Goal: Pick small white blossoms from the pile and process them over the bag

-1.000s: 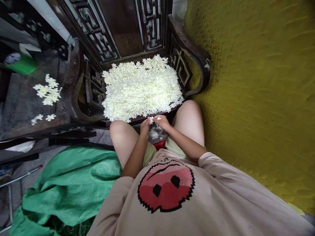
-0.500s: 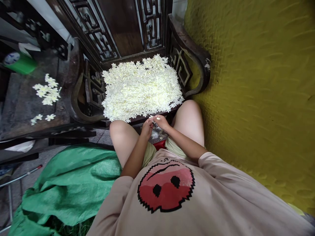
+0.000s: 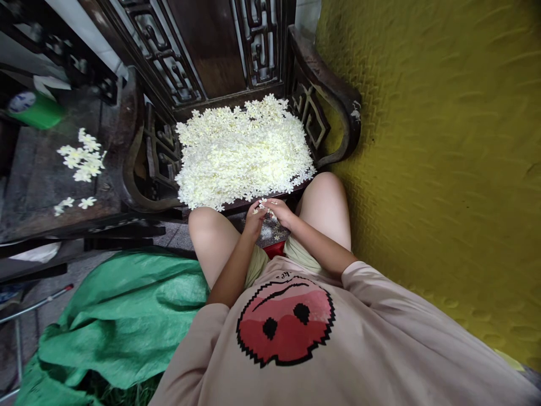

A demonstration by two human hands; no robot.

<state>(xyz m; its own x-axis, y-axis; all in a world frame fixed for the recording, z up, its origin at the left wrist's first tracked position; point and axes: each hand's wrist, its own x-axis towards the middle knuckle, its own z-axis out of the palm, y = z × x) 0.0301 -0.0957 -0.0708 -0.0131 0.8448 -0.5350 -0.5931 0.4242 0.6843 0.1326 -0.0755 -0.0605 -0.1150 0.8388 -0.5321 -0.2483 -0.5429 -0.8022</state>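
My left hand (image 3: 253, 221) and my right hand (image 3: 279, 212) meet between my knees, just in front of the chair seat's edge. Both are closed, with fingertips pinched together around small white flowers (image 3: 262, 202). White petals show between and above the fingers; any stem or thread there is too small to make out. Just beyond the hands, a thick heap of white flowers (image 3: 245, 152) covers the seat of a dark carved wooden chair (image 3: 220, 51).
To the left, a dark wooden surface (image 3: 34, 163) bears a few loose white flowers (image 3: 82, 155) and a green tape roll (image 3: 36, 109). A green sack (image 3: 139, 299) lies on the floor at left. A yellow textured wall panel (image 3: 431, 169) rises on the right.
My fingers have shifted slightly at the same spot, and more white petals now show between them. The heap and the loose flowers have stayed as they were.
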